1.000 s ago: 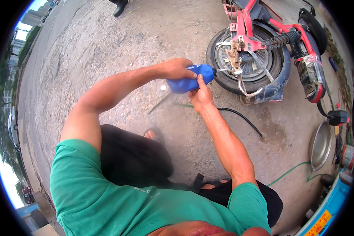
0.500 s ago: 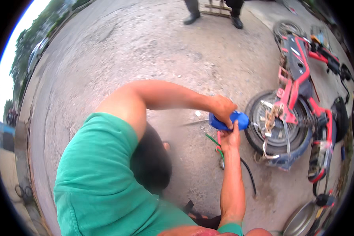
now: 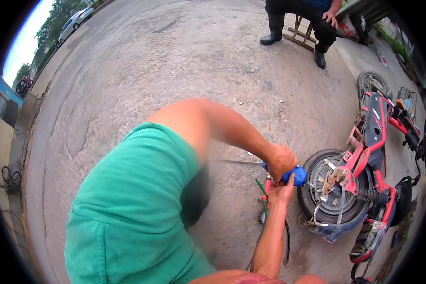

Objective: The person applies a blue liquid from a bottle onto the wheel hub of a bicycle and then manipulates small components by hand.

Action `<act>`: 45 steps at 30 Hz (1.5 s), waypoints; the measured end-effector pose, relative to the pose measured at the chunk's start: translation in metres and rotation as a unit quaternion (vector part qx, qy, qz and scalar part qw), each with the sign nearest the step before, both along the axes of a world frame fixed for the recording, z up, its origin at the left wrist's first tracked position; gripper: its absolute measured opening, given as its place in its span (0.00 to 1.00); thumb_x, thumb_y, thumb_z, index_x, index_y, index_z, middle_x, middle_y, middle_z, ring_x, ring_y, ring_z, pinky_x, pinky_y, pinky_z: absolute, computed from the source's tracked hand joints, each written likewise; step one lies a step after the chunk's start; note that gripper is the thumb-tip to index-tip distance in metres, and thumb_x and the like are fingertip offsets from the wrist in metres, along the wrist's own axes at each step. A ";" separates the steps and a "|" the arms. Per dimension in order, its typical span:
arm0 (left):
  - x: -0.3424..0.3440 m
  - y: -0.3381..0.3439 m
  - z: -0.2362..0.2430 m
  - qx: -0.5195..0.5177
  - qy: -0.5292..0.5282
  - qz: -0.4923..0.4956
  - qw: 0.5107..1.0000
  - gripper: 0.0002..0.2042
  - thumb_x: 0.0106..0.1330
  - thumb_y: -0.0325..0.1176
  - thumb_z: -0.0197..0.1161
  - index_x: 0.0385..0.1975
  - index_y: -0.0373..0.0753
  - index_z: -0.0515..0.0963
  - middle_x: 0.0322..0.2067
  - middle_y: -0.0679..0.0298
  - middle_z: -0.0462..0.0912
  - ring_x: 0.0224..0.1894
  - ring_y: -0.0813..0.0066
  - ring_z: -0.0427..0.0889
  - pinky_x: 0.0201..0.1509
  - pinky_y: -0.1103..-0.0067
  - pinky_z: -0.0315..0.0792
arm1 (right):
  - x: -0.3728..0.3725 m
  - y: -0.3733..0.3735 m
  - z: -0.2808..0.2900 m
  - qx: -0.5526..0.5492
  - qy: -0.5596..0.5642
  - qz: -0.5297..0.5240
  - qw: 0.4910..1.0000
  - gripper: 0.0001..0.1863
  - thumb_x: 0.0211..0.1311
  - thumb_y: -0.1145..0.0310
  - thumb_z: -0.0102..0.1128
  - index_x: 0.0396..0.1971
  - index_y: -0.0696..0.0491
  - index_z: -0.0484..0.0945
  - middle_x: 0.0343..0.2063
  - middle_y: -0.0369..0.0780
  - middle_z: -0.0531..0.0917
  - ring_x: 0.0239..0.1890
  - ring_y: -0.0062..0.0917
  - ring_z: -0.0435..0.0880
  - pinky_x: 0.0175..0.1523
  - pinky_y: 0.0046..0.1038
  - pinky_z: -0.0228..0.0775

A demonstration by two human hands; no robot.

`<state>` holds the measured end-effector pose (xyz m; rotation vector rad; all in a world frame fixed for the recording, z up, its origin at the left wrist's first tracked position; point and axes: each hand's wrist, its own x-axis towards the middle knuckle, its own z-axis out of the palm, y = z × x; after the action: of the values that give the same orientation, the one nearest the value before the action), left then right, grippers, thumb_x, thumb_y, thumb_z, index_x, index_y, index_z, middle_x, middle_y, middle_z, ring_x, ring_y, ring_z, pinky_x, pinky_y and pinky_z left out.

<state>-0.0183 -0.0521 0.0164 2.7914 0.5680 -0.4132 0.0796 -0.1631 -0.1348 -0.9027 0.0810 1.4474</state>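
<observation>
My left hand point(image 3: 280, 161) is closed around a blue squeeze bottle point(image 3: 296, 175) with a thin spout pointing left. My right hand point(image 3: 281, 191) presses against the bottle from below. Both hands are held just left of the rear wheel point(image 3: 333, 194) of a red scooter point(image 3: 371, 161) lying on its side on the concrete ground. A green hose point(image 3: 261, 201) and a black hose point(image 3: 287, 239) trail on the ground under my right forearm.
Another person sits on a wooden stool point(image 3: 302, 31) at the top, black boots on the ground. A car point(image 3: 73, 21) is parked far off at the upper left. A low wall point(image 3: 9, 151) with cables runs along the left edge.
The view has swung so that the scooter now lies further right and lower. Both hands stay on the blue bottle next to the wheel. The seated person has come into view.
</observation>
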 end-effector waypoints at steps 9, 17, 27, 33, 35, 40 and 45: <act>0.010 0.002 -0.007 -0.096 0.020 0.039 0.994 0.30 0.41 0.42 0.74 0.45 0.33 0.76 0.37 0.47 0.84 0.43 0.50 0.84 0.47 0.64 0.77 | -0.001 -0.003 0.040 0.026 0.044 -0.022 0.998 0.33 0.62 0.38 0.54 0.56 0.49 0.70 0.52 0.36 0.77 0.52 0.25 0.75 0.49 0.30 0.69; 0.016 0.015 -0.025 -0.156 0.040 0.049 0.986 0.36 0.42 0.47 0.77 0.50 0.32 0.73 0.43 0.46 0.82 0.49 0.50 0.82 0.51 0.64 0.75 | 0.003 0.003 0.036 0.000 0.024 -0.073 0.997 0.33 0.59 0.42 0.62 0.56 0.50 0.71 0.50 0.36 0.79 0.48 0.25 0.79 0.48 0.28 0.72; 0.004 -0.001 -0.031 -0.200 -0.030 0.086 0.976 0.34 0.45 0.46 0.76 0.50 0.32 0.74 0.43 0.45 0.82 0.48 0.49 0.82 0.52 0.64 0.75 | 0.008 0.001 0.018 -0.021 -0.034 -0.043 0.998 0.33 0.65 0.43 0.58 0.60 0.52 0.68 0.55 0.38 0.78 0.55 0.31 0.79 0.54 0.34 0.75; 0.017 0.008 -0.046 -0.220 -0.062 0.044 0.972 0.33 0.45 0.46 0.76 0.48 0.31 0.75 0.45 0.46 0.82 0.49 0.50 0.82 0.53 0.65 0.75 | 0.013 -0.003 0.033 -0.049 -0.041 -0.049 0.997 0.36 0.64 0.42 0.58 0.62 0.53 0.66 0.59 0.41 0.75 0.59 0.32 0.75 0.60 0.38 0.71; 0.011 0.020 -0.051 -0.264 -0.033 0.060 0.962 0.34 0.45 0.47 0.76 0.50 0.31 0.74 0.46 0.46 0.82 0.51 0.52 0.81 0.54 0.67 0.74 | 0.006 0.002 0.042 -0.050 -0.038 -0.034 0.997 0.39 0.65 0.43 0.57 0.64 0.57 0.62 0.62 0.45 0.70 0.63 0.37 0.71 0.68 0.41 0.64; -0.003 0.041 -0.050 -0.193 -0.021 0.087 0.977 0.29 0.49 0.45 0.73 0.50 0.37 0.74 0.43 0.50 0.82 0.49 0.53 0.81 0.51 0.66 0.74 | 0.029 -0.015 0.048 -0.173 -0.254 0.125 0.943 0.30 0.59 0.42 0.62 0.44 0.58 0.79 0.30 0.41 0.84 0.28 0.23 0.79 0.31 0.31 0.70; 0.002 0.054 -0.058 -0.143 -0.012 0.072 0.987 0.26 0.52 0.43 0.71 0.50 0.42 0.73 0.42 0.53 0.82 0.48 0.52 0.81 0.49 0.63 0.73 | 0.070 -0.043 0.066 -0.158 -0.688 0.095 0.702 0.14 0.57 0.59 0.65 0.35 0.55 0.83 0.32 0.44 0.86 0.37 0.41 0.85 0.45 0.37 0.74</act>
<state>-0.0159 0.0014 -0.0416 2.4611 0.6453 -0.3943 0.1494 -0.2057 -0.0693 -2.1278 -0.9371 0.5955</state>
